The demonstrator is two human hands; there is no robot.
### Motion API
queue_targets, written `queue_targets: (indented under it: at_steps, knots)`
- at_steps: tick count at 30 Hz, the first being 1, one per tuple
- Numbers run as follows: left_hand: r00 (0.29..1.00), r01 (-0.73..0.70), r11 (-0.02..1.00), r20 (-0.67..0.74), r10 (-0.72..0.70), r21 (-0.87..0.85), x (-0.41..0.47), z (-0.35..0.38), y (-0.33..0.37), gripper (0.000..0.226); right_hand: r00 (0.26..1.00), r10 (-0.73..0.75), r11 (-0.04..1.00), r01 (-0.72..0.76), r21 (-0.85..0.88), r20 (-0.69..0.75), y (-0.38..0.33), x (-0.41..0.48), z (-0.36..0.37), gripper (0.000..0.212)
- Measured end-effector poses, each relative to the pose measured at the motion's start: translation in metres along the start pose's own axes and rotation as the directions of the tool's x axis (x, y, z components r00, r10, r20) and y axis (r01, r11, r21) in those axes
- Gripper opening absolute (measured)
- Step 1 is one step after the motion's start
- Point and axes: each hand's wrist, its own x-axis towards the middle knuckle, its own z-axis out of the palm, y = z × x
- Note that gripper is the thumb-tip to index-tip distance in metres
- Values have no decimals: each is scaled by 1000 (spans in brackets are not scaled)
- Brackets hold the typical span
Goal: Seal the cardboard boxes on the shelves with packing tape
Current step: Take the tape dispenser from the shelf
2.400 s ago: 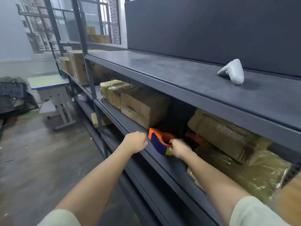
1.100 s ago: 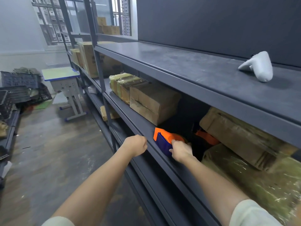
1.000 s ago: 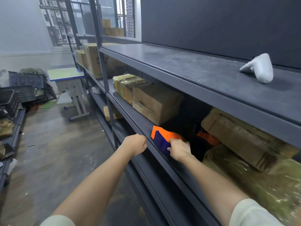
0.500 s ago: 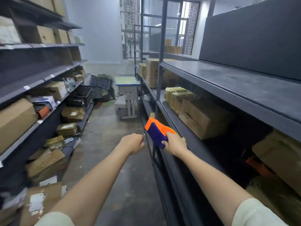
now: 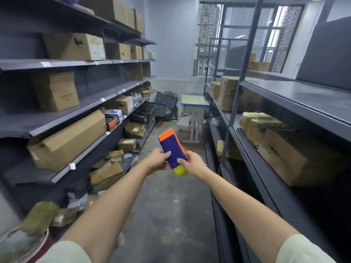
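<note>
Now: both forearms stretched out over aisle floor [image 5: 171,215]. Left hand [image 5: 157,161] grips left edge of tape dispenser [image 5: 171,149], fingers curled on it; right hand [image 5: 194,164] grips right side, thumb pressed on blue face. Yellow end below fingers, orange end tilted up past fingertips. Right of right hand: plain cardboard box [image 5: 296,158] on grey shelf [image 5: 275,186], plastic-wrapped box [image 5: 256,124] beyond it. Left of left hand: long cardboard box [image 5: 70,137] on opposite rack [image 5: 89,149]. Far beyond fingertips: small desk [image 5: 192,101], black crates [image 5: 148,112], window [image 5: 209,35].
</note>
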Motion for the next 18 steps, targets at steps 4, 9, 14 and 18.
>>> queue_targets:
  at_steps: [4,9,14,18]
  knots:
    - [999,-33,999,-30,33,-2,2,-3,0,16,995,8,990,-21,138,97,-6,4,3,8]
    - [999,-37,984,-13,40,177,7,-6,-3,17,937,233,852,-325,410,260,-11,13,6,7]
    - [999,-41,975,30,35,217,15,-7,-10,18,864,346,612,-504,610,367,-10,31,20,42]
    - [998,-63,964,10,62,260,26,-15,-14,12,884,393,622,-458,636,253,-6,48,42,38]
